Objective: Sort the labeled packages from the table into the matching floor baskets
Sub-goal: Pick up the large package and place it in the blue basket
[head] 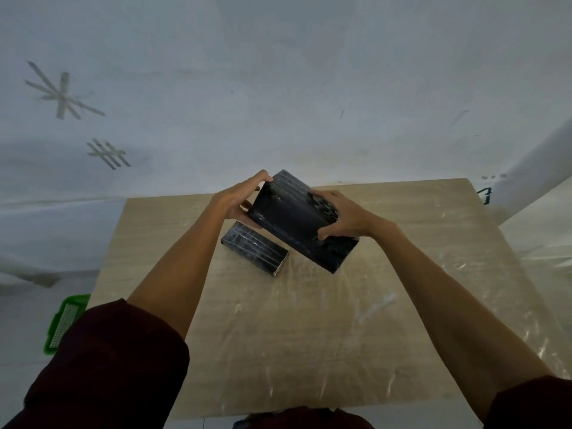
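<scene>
Holding the big black package (297, 219) up over the table (402, 305), both hands grip it: the left hand (238, 201) on its far left end, the right hand (342, 219) on its right side. Its long side slants from far-left down to near-right. A smaller package (255, 252) lies just below on the table. The green basket (63, 323) sits on the floor, nearer the left arm.

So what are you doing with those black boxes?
A person is holding the larger black package above the table with both hands, left hand on one side and right hand on the other. A smaller black package lies on the table beside it. A green basket sits on the floor to the left.
</scene>
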